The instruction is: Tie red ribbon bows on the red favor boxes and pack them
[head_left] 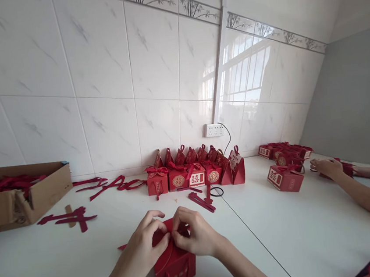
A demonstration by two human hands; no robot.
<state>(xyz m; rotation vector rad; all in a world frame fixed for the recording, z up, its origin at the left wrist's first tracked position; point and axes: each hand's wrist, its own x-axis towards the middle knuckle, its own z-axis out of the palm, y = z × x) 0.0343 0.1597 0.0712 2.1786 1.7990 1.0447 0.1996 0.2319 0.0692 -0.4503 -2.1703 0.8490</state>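
A red gift box (176,274) with pale lettering and twisted cord handles stands on the table right in front of me. My left hand (149,239) and my right hand (198,234) meet over its lid, thumbs and forefingers pinched close together. Between them they grip a red ribbon (121,247), whose end pokes out left of the box. The fingers hide most of the ribbon's middle, so I cannot see whether it is knotted.
Red gift boxes (196,175) line the wall below a socket strip (214,130). Loose ribbons (123,183), red strips (202,202) and a black ring (217,191) lie about. A cardboard box (50,192) holds ribbons at left. Another person's hands (328,167) work at right near more boxes (285,178).
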